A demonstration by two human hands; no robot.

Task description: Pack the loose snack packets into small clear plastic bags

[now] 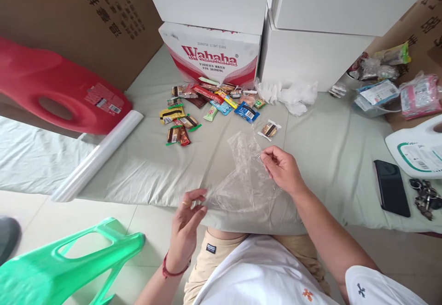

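A crumpled clear plastic bag (247,187) spreads over the front of the cloth-covered table, between my hands. My right hand (281,167) is closed, pinching the bag's upper right edge between thumb and fingers. At the lower left edge of the same bag is my left hand (189,217), its fingers and thumb curled around the thin film; the exact contact is hard to see. Just beyond my right hand lies a small wrapped snack (270,130), near a blue snack packet (247,112). Farther back and left sits a pile of colourful wrapped snacks (207,95).
White plastic bags (290,95) lie before the Wahaha carton (210,54) and white boxes (311,59). On the left are a plastic-film roll (100,155), red jug (65,86) and green stool (69,263). A phone (392,187), keys (427,197) and white bottle (419,146) occupy the right.
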